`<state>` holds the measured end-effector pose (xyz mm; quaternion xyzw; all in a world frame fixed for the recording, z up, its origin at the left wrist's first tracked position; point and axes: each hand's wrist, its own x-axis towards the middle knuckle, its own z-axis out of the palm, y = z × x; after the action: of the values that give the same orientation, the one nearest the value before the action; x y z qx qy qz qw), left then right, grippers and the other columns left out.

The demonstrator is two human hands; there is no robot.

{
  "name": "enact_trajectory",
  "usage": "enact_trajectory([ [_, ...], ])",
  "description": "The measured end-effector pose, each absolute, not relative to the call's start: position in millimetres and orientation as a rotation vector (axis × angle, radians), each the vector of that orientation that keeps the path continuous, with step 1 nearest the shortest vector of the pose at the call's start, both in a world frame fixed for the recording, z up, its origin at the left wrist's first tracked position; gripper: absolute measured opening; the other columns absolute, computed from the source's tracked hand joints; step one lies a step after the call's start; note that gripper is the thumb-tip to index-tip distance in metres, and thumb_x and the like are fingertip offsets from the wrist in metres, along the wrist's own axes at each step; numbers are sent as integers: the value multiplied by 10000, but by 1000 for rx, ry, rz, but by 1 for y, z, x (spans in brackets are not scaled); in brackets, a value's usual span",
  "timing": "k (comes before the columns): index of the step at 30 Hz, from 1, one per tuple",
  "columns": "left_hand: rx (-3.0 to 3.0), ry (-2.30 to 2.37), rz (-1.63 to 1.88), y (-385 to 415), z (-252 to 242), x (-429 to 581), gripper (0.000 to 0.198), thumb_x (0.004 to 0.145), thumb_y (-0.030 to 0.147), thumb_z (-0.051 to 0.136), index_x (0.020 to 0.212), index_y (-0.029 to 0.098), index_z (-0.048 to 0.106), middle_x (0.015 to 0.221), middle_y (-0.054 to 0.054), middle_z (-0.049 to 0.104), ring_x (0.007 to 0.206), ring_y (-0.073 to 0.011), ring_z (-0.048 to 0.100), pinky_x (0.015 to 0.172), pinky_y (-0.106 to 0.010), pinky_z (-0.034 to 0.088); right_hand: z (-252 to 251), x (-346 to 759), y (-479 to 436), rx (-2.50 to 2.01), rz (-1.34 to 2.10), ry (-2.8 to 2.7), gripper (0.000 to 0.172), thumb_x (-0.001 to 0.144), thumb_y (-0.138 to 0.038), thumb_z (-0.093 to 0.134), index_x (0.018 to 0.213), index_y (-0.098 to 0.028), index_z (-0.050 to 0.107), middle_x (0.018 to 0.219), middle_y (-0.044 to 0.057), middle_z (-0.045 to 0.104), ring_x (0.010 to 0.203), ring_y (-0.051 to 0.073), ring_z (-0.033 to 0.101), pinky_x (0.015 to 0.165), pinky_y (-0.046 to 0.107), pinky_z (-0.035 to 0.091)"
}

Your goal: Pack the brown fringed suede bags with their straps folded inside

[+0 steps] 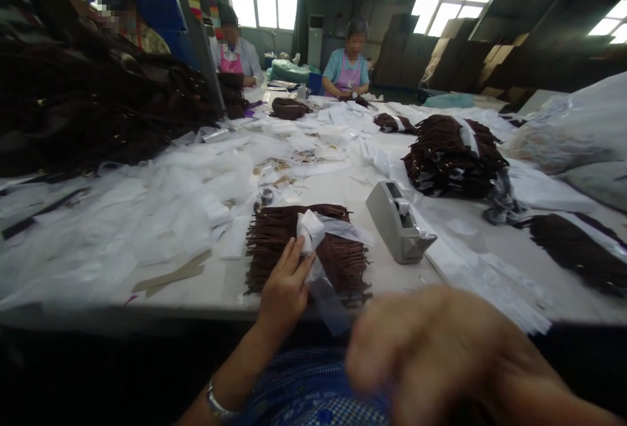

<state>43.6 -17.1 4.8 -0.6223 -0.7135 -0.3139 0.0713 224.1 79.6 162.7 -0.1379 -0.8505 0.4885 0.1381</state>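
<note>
A brown fringed piece (264, 236) lies flat on the table in front of me. Crumpled white paper (310, 227) sits on its middle, with clear plastic strips (326, 295) trailing from it to the right and over the table edge. My left hand (284, 289) rests on the paper with outstretched fingers, pressing it against the fringe. Close to the camera, my right hand (431, 347) is smeared by motion, low on the right; its fingers cannot be made out. A grey tape dispenser (399, 223) stands just right of the fringed piece.
Loose white wrapping (161, 217) covers the table's left side, beside a dark brown heap (98, 99). Stacked fringed bundles (453, 158) and another banded bundle (578, 249) lie right. Tan strips (171, 274) lie near the front edge. Co-workers, one in a pink apron (349, 76), are across the table.
</note>
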Motion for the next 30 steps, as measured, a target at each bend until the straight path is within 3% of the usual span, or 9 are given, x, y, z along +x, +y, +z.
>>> enact_trajectory([
  [2, -1880, -2147, -950, -17, 3, 43, 533, 823, 38, 515, 1340, 153, 571, 1545, -120, 379, 1434, -296, 333, 1146, -456, 386, 150, 216, 104, -510, 1201, -2389, 324, 904, -465, 550, 1179, -374, 695, 1176, 50, 686, 1085, 291, 628, 906, 462, 506],
  [6, -1879, -2126, -951, -17, 1, 42, 573, 792, 6, 491, 1335, 172, 573, 1527, -112, 413, 1417, -282, 369, 1147, -454, 388, 97, 177, 165, -667, 760, -2513, 361, 870, -268, 630, 1226, -237, 673, 1205, 101, 666, 855, 220, 659, 887, 408, 500],
  [9, -1895, -2091, -921, -17, 1, 40, 560, 800, 12, 476, 1333, 157, 571, 1526, -130, 409, 1410, -276, 382, 1142, -448, 394, 71, 156, 198, -739, 639, -2685, 410, 817, -223, 700, 1223, -175, 669, 1124, 116, 698, 903, 229, 659, 858, 357, 493],
  [11, -1897, -2071, -901, -18, 0, 40, 545, 810, 20, 467, 1328, 150, 572, 1525, -140, 409, 1407, -278, 387, 1129, -451, 410, 70, 149, 210, -730, 572, -2767, 374, 803, -231, 721, 1174, -184, 700, 1075, 96, 717, 928, 228, 660, 830, 319, 484],
  [15, -1877, -2041, -885, -18, -2, 39, 570, 779, -4, 448, 1313, 150, 574, 1511, -145, 429, 1395, -275, 406, 1104, -463, 436, 91, 142, 224, -659, 384, -2794, 235, 824, -266, 714, 1054, -247, 755, 971, 37, 729, 802, 173, 662, 708, 250, 450],
  [18, -1856, -1995, -896, -17, -2, 39, 557, 752, -18, 429, 1260, 140, 594, 1460, -151, 495, 1360, -266, 457, 1083, -468, 457, 105, 126, 239, -487, 226, -2753, 159, 880, -265, 655, 984, -281, 775, 986, 11, 724, 767, 145, 658, 661, 233, 430],
  [24, -1842, -1922, -955, -17, -4, 38, 457, 808, 6, 416, 1196, 149, 610, 1367, -138, 588, 1301, -234, 527, 1065, -435, 477, 106, 54, 276, -202, 331, -2494, 181, 876, -174, 647, 962, -255, 784, 1059, 21, 725, 824, 136, 670, 771, 232, 478],
  [26, -1826, -1925, -953, -17, -6, 38, 470, 829, 3, 422, 1228, 170, 609, 1416, -135, 542, 1323, -239, 504, 1065, -430, 475, 98, 26, 286, -176, 427, -2487, 226, 863, -102, 632, 982, -222, 782, 1022, 40, 737, 889, 146, 677, 829, 229, 483],
  [30, -1784, -1996, -972, -18, -9, 39, 553, 850, -18, 425, 1341, 198, 560, 1603, -137, 243, 1429, -285, 342, 1084, -410, 450, 68, -13, 299, -240, 437, -2744, 269, 881, -96, 601, 1055, -218, 767, 1070, 42, 746, 974, 154, 678, 883, 221, 470],
])
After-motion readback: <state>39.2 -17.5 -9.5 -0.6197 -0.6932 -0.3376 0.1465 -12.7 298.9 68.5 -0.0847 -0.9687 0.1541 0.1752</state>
